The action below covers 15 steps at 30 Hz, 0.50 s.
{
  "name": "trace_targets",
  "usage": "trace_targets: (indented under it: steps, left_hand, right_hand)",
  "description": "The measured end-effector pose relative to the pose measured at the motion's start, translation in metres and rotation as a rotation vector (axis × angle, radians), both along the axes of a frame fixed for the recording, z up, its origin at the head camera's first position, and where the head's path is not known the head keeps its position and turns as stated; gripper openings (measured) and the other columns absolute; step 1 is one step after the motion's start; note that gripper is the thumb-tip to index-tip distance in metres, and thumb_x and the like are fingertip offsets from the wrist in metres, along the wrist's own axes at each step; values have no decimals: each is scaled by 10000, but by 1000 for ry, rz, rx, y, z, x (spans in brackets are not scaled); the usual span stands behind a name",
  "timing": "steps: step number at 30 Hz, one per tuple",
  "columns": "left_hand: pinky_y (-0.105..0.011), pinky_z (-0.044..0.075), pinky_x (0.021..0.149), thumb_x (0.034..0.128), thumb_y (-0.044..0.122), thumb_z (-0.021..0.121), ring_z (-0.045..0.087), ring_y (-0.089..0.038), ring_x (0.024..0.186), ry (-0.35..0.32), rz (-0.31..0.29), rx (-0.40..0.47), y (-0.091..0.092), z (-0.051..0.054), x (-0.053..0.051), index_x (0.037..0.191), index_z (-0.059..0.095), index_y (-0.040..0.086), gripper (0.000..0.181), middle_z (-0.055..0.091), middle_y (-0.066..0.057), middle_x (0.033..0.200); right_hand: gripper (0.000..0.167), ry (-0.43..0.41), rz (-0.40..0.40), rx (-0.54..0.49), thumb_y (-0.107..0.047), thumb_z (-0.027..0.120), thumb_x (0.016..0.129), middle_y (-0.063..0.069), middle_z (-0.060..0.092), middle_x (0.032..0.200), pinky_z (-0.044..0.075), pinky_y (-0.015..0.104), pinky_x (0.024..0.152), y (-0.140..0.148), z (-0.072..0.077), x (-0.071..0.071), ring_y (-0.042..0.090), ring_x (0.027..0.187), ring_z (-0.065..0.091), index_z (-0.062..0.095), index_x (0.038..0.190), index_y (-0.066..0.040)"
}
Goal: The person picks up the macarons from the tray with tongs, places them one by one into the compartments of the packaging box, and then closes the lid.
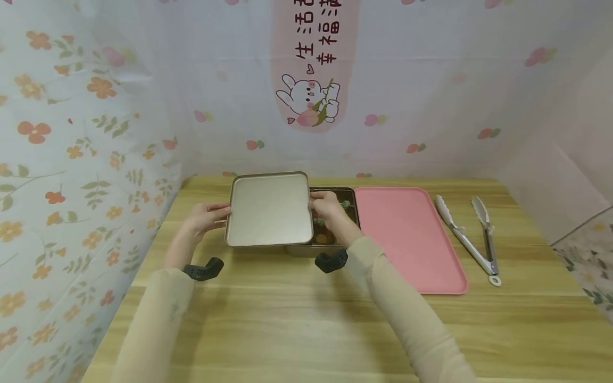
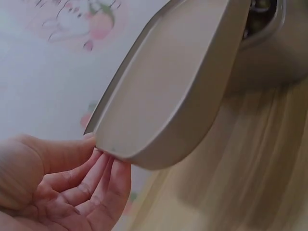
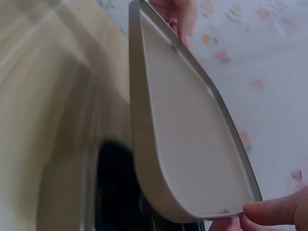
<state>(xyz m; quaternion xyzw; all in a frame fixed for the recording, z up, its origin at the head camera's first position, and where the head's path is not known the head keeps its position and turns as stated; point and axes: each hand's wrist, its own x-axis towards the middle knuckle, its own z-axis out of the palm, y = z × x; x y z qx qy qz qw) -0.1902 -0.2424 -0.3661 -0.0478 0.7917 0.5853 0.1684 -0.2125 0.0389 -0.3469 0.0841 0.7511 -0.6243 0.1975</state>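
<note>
A square beige lid with a raised rim is held off the table between both hands. My left hand pinches its left edge, thumb on top and fingers beneath, as the left wrist view shows. At the opposite edge my right hand pinches the rim; its thumb lies on the upper side. Below and to the right of the lid stands a box with dark compartments. Several small items, some green and one orange-brown, lie inside it. The lid hides the box's left part.
A pink tray lies directly right of the box. Beyond it, metal tongs rest spread on the wooden table. Patterned cloth hangs behind and at both sides of the table.
</note>
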Motion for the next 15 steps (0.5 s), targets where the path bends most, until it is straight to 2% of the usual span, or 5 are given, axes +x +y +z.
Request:
trace_targets:
  steps: [3,8,10,12,15]
  left_hand:
    - [-215,490,918,964,166,447,544,-6,894,-2,-30,-2,17,2,-9,1377,309,-80,501,366,-265,1391]
    - [-347,406,1041,965,116,435,481,-275,1183,-27,-89,33,44,4,-23,1385,284,-87,491,359,-263,1395]
    - [-378,381,1060,963,83,427,413,-345,1255,-33,-116,55,54,5,-28,1385,268,-100,487,354,-273,1396]
    - [-391,374,1064,961,62,423,386,-366,1277,-34,-142,59,62,6,-33,1385,257,-109,486,353,-279,1395]
    - [-397,380,1058,954,37,424,386,-381,1271,-35,-158,67,74,8,-39,1381,253,-121,486,355,-289,1389]
  right_hand:
    - [469,17,-3,-8,-9,434,936,193,422,1375,421,229,622,24,-16,-13,91,714,503,328,1392,14]
    - [581,37,42,-106,-118,569,896,172,494,1277,513,305,768,82,-96,-80,213,1041,564,305,1388,43]
    - [605,39,67,-152,-142,599,881,159,509,1241,515,327,820,107,-130,-111,230,1042,560,315,1386,30]
    - [587,27,63,-187,-127,602,878,130,508,1234,500,344,853,123,-140,-123,224,1038,549,336,1386,-4]
    - [575,39,53,-216,-101,618,862,107,513,1166,504,331,794,137,-133,-123,202,957,543,362,1368,-9]
